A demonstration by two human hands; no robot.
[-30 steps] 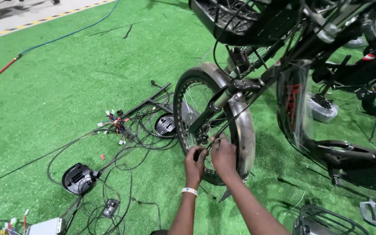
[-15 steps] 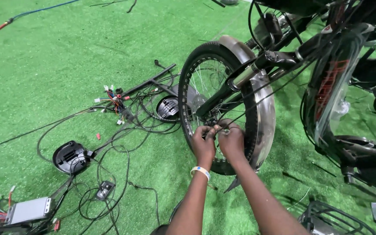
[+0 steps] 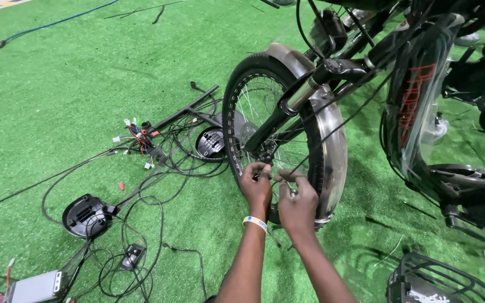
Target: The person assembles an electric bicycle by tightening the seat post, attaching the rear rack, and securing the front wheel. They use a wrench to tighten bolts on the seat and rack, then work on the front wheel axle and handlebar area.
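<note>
Front wheel (image 3: 270,140): black tyre, thin silver spokes, wide silver mudguard (image 3: 332,140) curving over top & down the far side. Black fork leg (image 3: 287,109) w/ chrome section runs diagonally down to the hub. Thin black cable (image 3: 332,132) drops from the frame across the spokes toward the hands.

Left hand (image 3: 256,188): fingers curled, pinching sth small at the lower spokes, just below the hub; can't tell what. White wristband (image 3: 255,223) on that wrist. Right hand (image 3: 297,205): just beside the left, thumbs nearly touching, fingers bent & closed on the cable end / a small part by the rim; exact item too small to tell. Wheel stands upright directly in front of & above both hands, tyre bottom just past the right knuckles.

Left of left hand: wire tangle (image 3: 158,151) on green turf (image 3: 57,101), black round housing (image 3: 85,216), grey box (image 3: 35,286) lower left. Right of right hand: black basket (image 3: 439,280).
</note>
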